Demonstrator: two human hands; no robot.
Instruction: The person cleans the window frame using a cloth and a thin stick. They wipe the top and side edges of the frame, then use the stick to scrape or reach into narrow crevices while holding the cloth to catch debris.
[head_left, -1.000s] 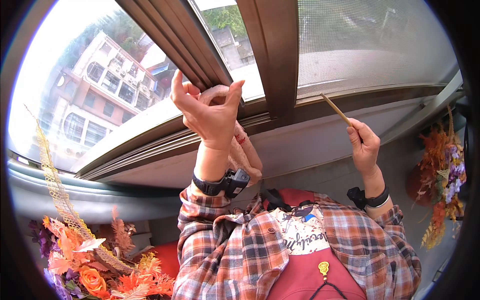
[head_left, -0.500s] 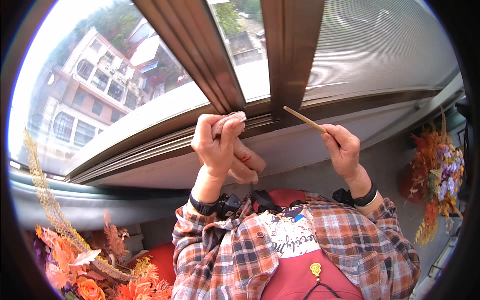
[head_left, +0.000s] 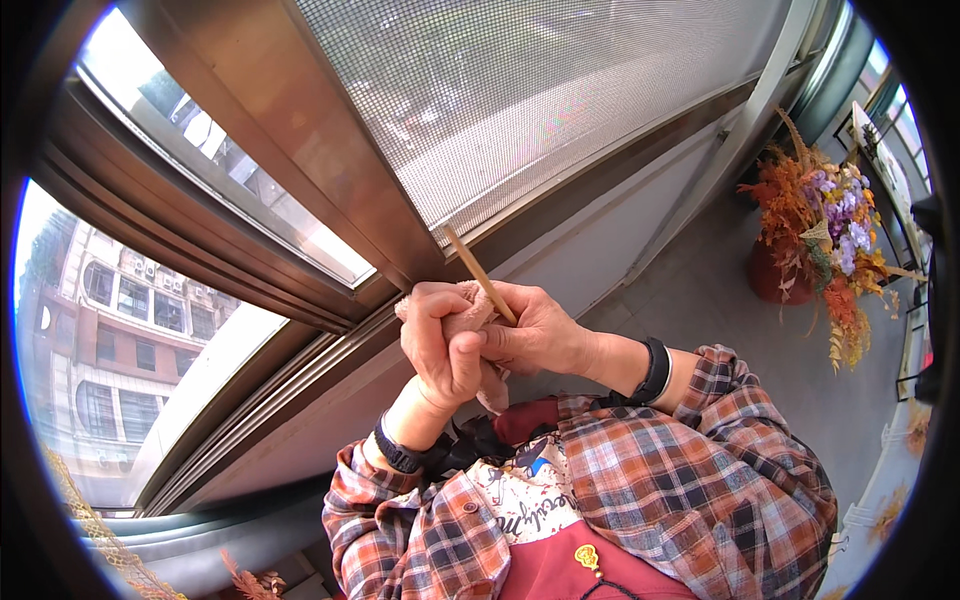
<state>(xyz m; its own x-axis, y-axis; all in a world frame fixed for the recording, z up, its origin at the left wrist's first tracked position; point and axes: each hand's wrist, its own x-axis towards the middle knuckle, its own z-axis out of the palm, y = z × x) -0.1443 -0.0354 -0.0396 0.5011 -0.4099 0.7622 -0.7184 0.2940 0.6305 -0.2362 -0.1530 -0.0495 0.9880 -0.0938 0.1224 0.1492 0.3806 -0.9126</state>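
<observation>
Close in front of the brown metal window frame [head_left: 290,150], my two hands meet. My left hand [head_left: 432,350] is closed round a bunched pink cloth [head_left: 468,318], and a loose end of it hangs below the fingers. From the other side my right hand [head_left: 545,335] grips a thin wooden stick [head_left: 474,266] that looks like a chopstick, its tip pointing up and to the left. The fingers of my right hand also touch the cloth. The stick's lower end is hidden in the grip.
A mesh screen [head_left: 540,90] fills the window panel at the top. Sliding tracks [head_left: 290,400] run along the sill at the left. Dried flowers [head_left: 835,235] stand in a red pot [head_left: 778,275] on the floor at the right. A grey-green curtain [head_left: 210,540] hangs at lower left.
My right hand has moved left with the stick to meet the cloth in my left hand. The view has turned right, so more of the screen and floor shows.
</observation>
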